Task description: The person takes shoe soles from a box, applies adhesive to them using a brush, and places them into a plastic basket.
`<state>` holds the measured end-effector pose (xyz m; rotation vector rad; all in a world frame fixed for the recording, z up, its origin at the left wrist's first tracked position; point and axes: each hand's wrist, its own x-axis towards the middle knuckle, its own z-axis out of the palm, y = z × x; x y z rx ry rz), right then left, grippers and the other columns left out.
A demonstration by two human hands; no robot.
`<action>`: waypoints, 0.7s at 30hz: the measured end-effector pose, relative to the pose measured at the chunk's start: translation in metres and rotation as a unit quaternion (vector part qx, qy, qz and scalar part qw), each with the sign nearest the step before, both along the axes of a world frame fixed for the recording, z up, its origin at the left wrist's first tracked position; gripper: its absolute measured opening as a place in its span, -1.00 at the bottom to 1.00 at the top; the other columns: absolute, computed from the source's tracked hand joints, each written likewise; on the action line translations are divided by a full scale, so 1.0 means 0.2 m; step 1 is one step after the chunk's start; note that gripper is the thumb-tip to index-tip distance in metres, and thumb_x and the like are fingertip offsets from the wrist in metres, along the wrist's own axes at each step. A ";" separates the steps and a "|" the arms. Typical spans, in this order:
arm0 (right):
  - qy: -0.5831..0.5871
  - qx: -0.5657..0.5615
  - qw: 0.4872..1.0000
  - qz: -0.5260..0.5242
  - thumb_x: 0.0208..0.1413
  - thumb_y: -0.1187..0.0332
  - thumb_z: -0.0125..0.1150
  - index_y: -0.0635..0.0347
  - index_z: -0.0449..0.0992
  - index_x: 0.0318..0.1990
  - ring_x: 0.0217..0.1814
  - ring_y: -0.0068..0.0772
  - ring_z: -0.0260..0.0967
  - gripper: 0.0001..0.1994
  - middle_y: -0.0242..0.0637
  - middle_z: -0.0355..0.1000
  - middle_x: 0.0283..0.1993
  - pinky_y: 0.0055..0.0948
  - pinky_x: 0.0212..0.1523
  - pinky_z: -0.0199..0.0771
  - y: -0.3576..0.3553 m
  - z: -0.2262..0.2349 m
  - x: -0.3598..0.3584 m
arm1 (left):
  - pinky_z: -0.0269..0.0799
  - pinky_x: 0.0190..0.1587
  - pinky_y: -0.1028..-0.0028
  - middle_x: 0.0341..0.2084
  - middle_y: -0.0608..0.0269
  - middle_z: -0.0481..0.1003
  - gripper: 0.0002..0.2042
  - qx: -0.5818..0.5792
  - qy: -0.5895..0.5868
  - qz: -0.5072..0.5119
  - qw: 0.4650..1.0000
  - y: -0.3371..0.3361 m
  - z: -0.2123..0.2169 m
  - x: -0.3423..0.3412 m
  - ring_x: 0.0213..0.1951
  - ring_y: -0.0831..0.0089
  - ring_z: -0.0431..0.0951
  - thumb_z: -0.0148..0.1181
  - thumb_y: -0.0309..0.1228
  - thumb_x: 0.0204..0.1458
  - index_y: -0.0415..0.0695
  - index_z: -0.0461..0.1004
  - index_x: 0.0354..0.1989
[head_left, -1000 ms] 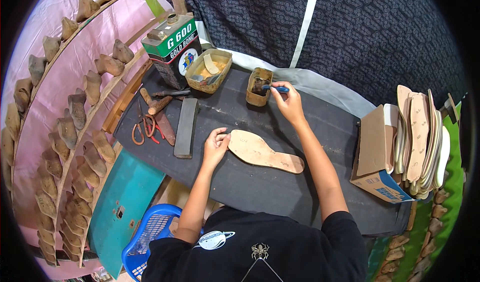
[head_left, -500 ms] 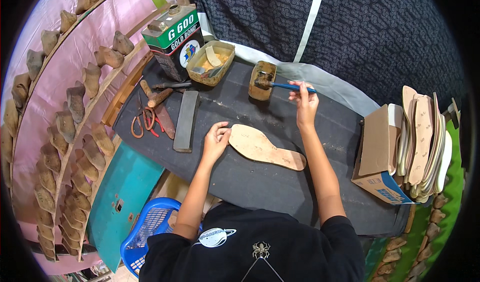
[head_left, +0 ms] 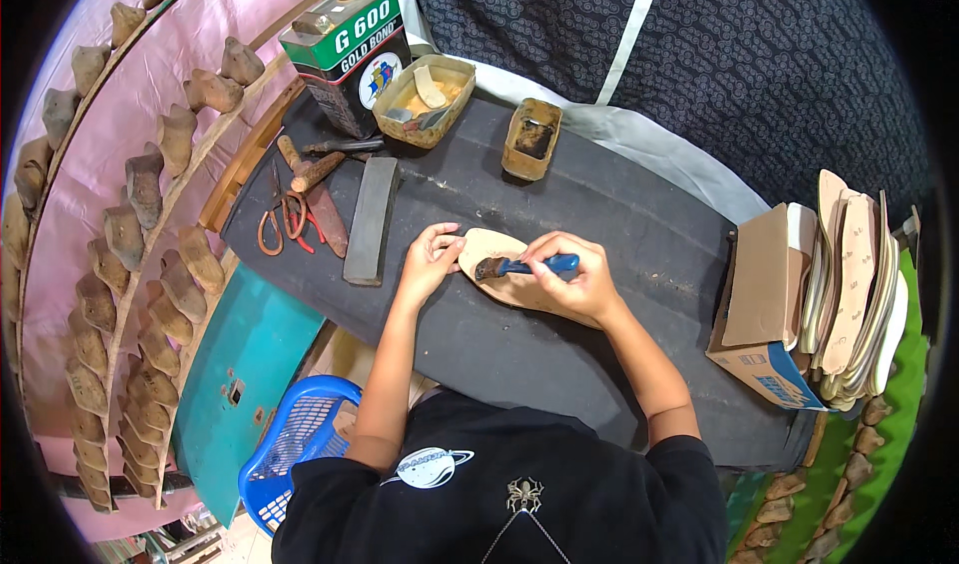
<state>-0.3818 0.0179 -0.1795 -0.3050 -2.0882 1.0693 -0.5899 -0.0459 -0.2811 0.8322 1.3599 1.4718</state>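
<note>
On the dark-covered table lies a tan insole (head_left: 517, 290), its wider end toward the left. My left hand (head_left: 430, 262) pinches that end at the edge between thumb and fingers. Above the insole, my right hand (head_left: 581, 279) grips a blue-handled brush (head_left: 562, 262). The dark, clotted bristles rest on the wide end, close to my left fingertips. My right hand and wrist hide part of the insole's narrow end. Farther back stands a small yellowish tub (head_left: 524, 167) with dark residue inside.
A metal can (head_left: 340, 64) and a tub with scraps (head_left: 420, 132) stand at the back left. Near them are scissors (head_left: 272, 226), hand tools and a grey block (head_left: 372, 222). At right, a cardboard box (head_left: 764, 284) holds stacked insoles (head_left: 849, 284). Shoe lasts (head_left: 145, 184) line racks.
My right hand has brought the brush from the small tub down to the insole, where its bristles now touch. My left hand stays at the insole's edge.
</note>
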 end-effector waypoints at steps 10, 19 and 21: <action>-0.003 0.106 0.993 0.053 -0.28 0.54 0.13 0.25 0.36 -0.58 -0.47 -0.35 0.36 -0.93 -0.27 0.38 -0.54 -0.49 -0.41 0.36 -0.02 -0.01 -0.02 | 0.32 -0.48 0.71 -0.40 0.29 0.40 -0.63 0.001 0.001 0.004 1.000 0.00 0.00 0.00 -0.42 0.68 0.39 0.09 -0.42 -0.05 -0.26 0.21 -0.07; 0.030 0.098 0.994 0.030 -0.30 0.55 0.16 0.24 0.36 -0.56 -0.45 -0.35 0.38 -0.90 -0.28 0.39 -0.52 -0.48 -0.38 0.38 -0.05 -0.02 -0.03 | 0.32 -0.50 0.72 -0.42 0.31 0.41 -0.64 0.011 -0.009 0.004 1.000 0.00 -0.01 0.00 -0.45 0.69 0.40 0.10 -0.43 -0.05 -0.26 0.21 -0.08; 0.020 0.097 0.994 0.037 -0.28 0.55 0.17 0.24 0.36 -0.54 -0.41 -0.33 0.39 -0.89 -0.27 0.39 -0.50 -0.46 -0.35 0.38 -0.05 -0.02 -0.02 | 0.32 -0.50 0.72 -0.42 0.30 0.41 -0.64 0.005 -0.009 0.009 1.000 0.00 0.00 0.01 -0.46 0.69 0.40 0.10 -0.43 -0.05 -0.26 0.21 -0.08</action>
